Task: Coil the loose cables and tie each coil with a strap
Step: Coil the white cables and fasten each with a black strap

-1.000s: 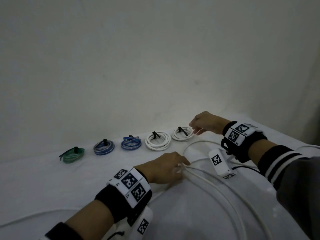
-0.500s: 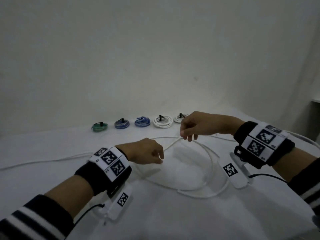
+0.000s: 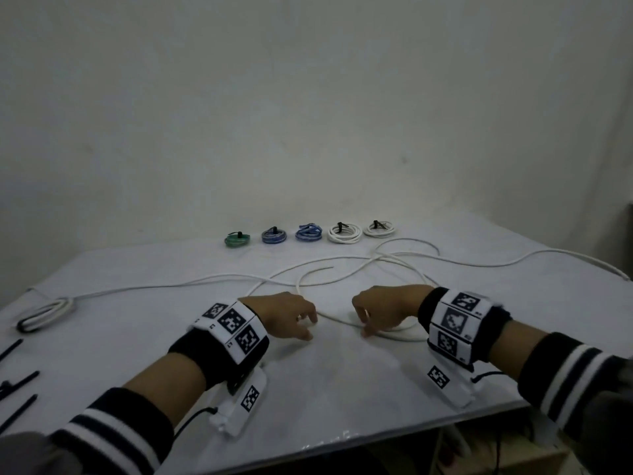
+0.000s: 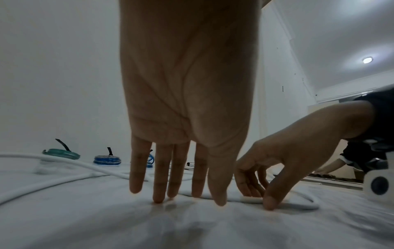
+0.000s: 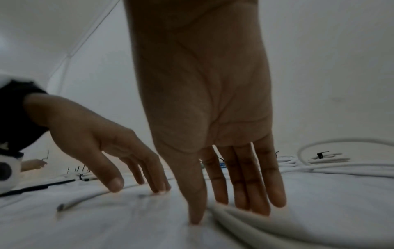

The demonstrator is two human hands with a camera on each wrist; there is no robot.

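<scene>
A long loose white cable snakes over the white table in wide loops, one free end lying mid-table. My left hand rests near the front, fingers straight, tips on the bare cloth and holding nothing. To its right, my right hand stands over the cable's near loop. Its thumb tip presses the table beside the cable, and its straight fingertips touch the cable. The left wrist view shows the cable lying between that thumb and fingers.
Along the back stand tied coils: green, two blue, two white. A folded white cable bundle and loose black straps lie at the left. The table's front edge is close behind my wrists.
Both hands have let go of the cable they held up and come down to the table near the front edge. The cable now lies flat in loose loops.
</scene>
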